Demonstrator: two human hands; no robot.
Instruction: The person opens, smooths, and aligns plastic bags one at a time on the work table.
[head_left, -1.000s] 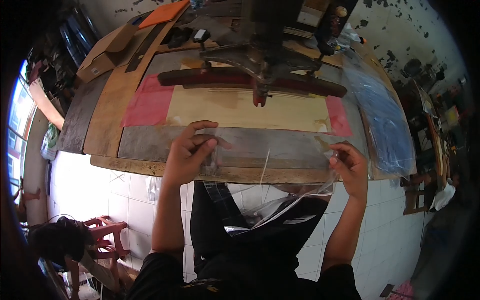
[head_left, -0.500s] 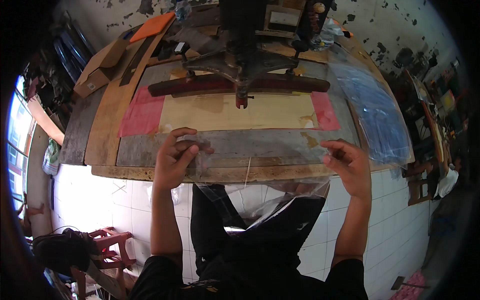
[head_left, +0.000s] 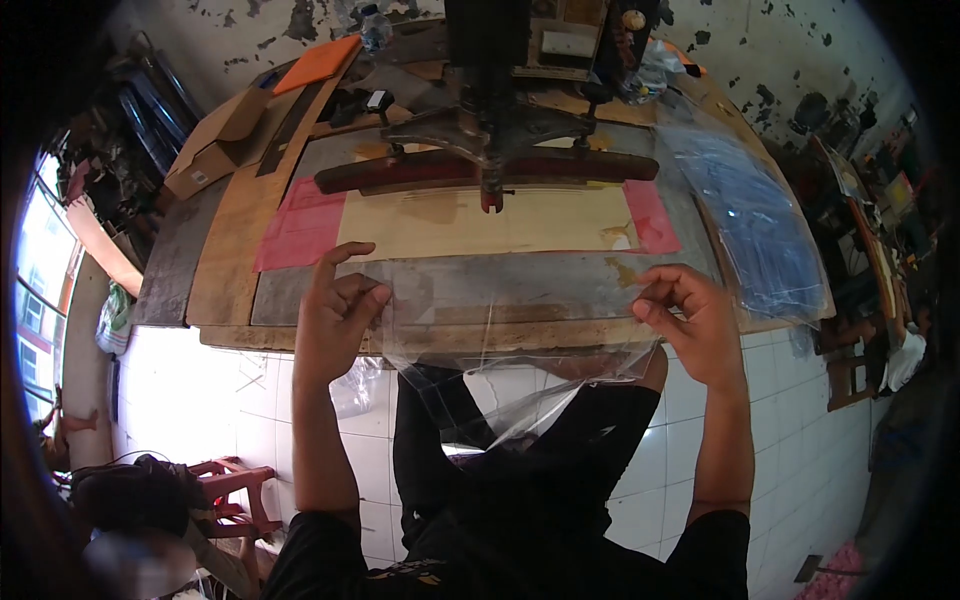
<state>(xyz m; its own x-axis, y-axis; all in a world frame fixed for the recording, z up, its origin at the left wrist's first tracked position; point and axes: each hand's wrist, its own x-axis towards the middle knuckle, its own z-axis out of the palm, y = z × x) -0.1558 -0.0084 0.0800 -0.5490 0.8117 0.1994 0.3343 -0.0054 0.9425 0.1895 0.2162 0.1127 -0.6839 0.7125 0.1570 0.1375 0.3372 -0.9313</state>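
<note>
A clear plastic sheet [head_left: 530,425] stretches between my two hands, its lower part sagging over my lap. My left hand [head_left: 338,318] pinches its left side between thumb and fingers, with the index finger raised. At the opposite side, my right hand [head_left: 692,322] has thumb and fingertips closed on the upper right corner. Both hands are above the front edge of the wooden work table [head_left: 270,338]. Beyond them, a cream sheet [head_left: 430,225] lies on the table with pink pieces [head_left: 300,228] at its ends, under the long dark red bar [head_left: 490,170] of a press.
Stacked clear bluish plastic sheets [head_left: 760,225] lie along the table's right side. On the left are an open cardboard box [head_left: 215,145] and an orange flat item [head_left: 318,62]. Another person [head_left: 135,500] is at the lower left near a red stool [head_left: 235,485].
My left hand has shifted slightly left and the plastic sheet is drawn a little more taut. The whole view has turned slightly. Both hands keep their pinch.
</note>
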